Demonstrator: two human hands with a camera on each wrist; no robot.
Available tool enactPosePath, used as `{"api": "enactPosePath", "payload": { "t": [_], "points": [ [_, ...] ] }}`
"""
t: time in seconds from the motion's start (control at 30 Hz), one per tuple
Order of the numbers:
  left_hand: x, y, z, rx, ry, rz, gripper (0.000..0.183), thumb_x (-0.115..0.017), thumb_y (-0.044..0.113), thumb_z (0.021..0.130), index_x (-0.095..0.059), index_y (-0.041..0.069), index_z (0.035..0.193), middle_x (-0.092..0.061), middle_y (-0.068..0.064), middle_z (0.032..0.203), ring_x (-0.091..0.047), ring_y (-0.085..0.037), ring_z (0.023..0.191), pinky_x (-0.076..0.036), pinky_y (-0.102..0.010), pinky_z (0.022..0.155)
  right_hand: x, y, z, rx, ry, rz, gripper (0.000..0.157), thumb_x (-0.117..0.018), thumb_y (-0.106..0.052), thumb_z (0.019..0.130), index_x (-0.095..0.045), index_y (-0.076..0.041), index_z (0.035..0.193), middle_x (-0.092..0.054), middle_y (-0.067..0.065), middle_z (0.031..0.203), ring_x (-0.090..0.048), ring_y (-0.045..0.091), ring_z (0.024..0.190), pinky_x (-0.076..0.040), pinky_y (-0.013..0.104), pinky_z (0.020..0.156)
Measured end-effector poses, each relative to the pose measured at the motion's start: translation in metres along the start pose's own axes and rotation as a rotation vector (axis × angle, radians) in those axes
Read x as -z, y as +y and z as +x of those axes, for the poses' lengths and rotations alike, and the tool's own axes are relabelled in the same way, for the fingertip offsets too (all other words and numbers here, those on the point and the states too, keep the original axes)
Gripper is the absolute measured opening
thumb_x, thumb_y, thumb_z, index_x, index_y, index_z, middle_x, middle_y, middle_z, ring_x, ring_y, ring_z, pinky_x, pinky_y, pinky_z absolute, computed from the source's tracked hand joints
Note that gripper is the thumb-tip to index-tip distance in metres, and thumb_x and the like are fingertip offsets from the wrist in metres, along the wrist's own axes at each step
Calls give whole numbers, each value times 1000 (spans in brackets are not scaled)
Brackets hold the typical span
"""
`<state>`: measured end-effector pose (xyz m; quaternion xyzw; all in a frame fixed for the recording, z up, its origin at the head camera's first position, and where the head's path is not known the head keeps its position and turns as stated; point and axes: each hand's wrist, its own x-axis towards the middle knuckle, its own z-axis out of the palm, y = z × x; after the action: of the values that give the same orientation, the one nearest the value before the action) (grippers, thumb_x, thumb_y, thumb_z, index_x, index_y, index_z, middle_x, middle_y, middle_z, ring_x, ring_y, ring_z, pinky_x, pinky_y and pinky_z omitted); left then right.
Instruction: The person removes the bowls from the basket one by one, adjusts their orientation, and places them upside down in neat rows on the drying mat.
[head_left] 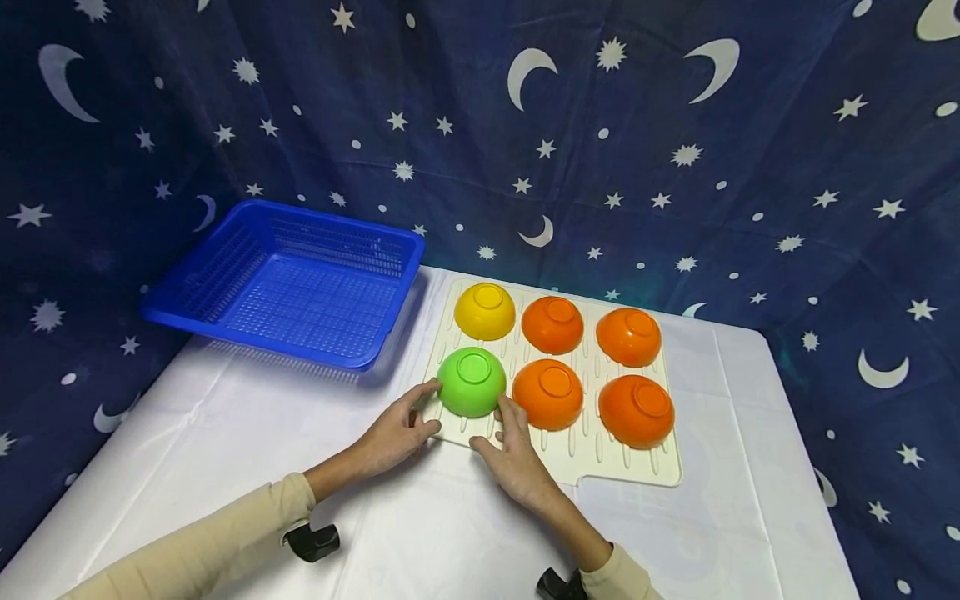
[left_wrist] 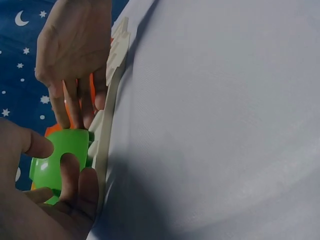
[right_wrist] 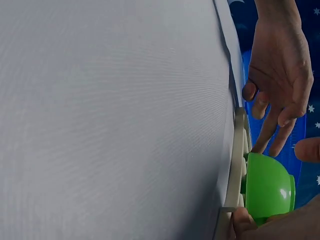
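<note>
An upturned green bowl (head_left: 472, 382) sits at the front left of a cream ribbed draining tray (head_left: 557, 463). My left hand (head_left: 390, 437) touches its left rim with the fingertips, thumb held apart near the tray edge. At the right rim, the fingers of my right hand (head_left: 517, 467) touch the bowl, and the thumb points out in front of it. Neither hand's fingers wrap round it. In both wrist views the green bowl (left_wrist: 65, 142) rests on the tray between the two hands. An orange bowl (head_left: 547, 404) stands just right of my right fingers.
An upturned yellow bowl (head_left: 485, 312) is behind the green one. More upturned orange bowls (head_left: 636, 412) fill the tray's right side and back. A blue perforated basket (head_left: 315, 292) stands at the back left on the white tablecloth (head_left: 435, 533). A starry dark-blue curtain (head_left: 465, 83) hangs behind.
</note>
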<state>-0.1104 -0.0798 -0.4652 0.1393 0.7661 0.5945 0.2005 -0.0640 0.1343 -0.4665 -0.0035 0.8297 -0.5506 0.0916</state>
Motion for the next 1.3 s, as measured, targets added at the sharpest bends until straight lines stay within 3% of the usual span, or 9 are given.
{"api": "enactPosePath", "payload": {
  "t": [0.3, 0.4, 0.47, 0.53, 0.57, 0.63, 0.83, 1.1, 1.3],
  "points": [
    [1, -4, 2, -45, -24, 156, 70, -64, 8, 96, -30, -2, 156, -56, -8, 72, -55, -16, 59, -46, -26, 51, 1, -4, -1, 11, -27, -99, 85, -65, -22, 94, -17, 6, 159, -13, 23, 163, -30, 39, 143, -32, 58, 111],
    [1, -5, 2, -69, -30, 215, 71, -64, 10, 96, -29, -1, 157, -65, -21, 101, -57, -18, 65, -49, -30, 56, 0, -3, 0, 10, -20, -121, 87, -66, -23, 92, -18, 6, 159, -16, 22, 159, -27, 40, 144, -29, 60, 112],
    [0, -5, 2, -82, -31, 243, 72, -65, 10, 96, -29, -1, 158, -55, -29, 135, -63, -24, 91, -54, -35, 78, 0, -2, 0, 12, -19, -137, 88, -67, -23, 92, -18, 6, 159, -18, 22, 157, -25, 41, 145, -28, 61, 112],
    [-1, -4, 2, -93, -30, 266, 72, -65, 10, 96, -29, -1, 158, -30, -26, 159, -56, -30, 116, -47, -44, 99, 0, -1, 1, 17, -18, -157, 89, -67, -24, 91, -17, 6, 159, -18, 23, 156, -21, 42, 146, -26, 63, 112],
    [-1, -3, 2, -95, -30, 277, 73, -65, 10, 96, -29, -2, 158, -17, -24, 164, -48, -32, 129, -40, -47, 108, 1, -1, 1, 17, -20, -167, 90, -67, -24, 91, -17, 6, 159, -18, 23, 156, -21, 42, 146, -25, 63, 112],
    [-2, -2, 3, -103, -31, 303, 74, -65, 11, 95, -29, -2, 158, -15, -23, 165, -34, -32, 141, -28, -51, 115, 2, -1, 2, 16, -25, -179, 90, -67, -25, 91, -16, 7, 159, -17, 24, 157, -20, 42, 147, -26, 63, 112],
    [-3, -1, 7, -120, -34, 372, 73, -65, 15, 94, -31, -3, 157, -24, -20, 163, -52, -29, 117, -42, -49, 102, 4, 0, 2, 11, -37, -213, 93, -66, -26, 90, -14, 8, 158, -15, 23, 158, -19, 41, 147, -29, 61, 111],
    [-5, -1, 6, -105, -48, 395, 71, -66, 16, 94, -35, -4, 155, -25, -18, 163, -56, -23, 107, -46, -45, 98, 9, 0, 0, 16, -96, -258, 97, -66, -31, 90, -10, 10, 158, -14, 25, 158, -21, 42, 145, -32, 62, 109],
    [-4, -1, 5, -143, -47, 411, 69, -66, 15, 93, -37, -5, 153, -31, -19, 159, -57, -21, 97, -48, -43, 91, 11, 1, -1, 12, -128, -251, 96, -66, -32, 91, -11, 8, 159, -13, 26, 158, -18, 42, 146, -28, 64, 110]
  ]
}}
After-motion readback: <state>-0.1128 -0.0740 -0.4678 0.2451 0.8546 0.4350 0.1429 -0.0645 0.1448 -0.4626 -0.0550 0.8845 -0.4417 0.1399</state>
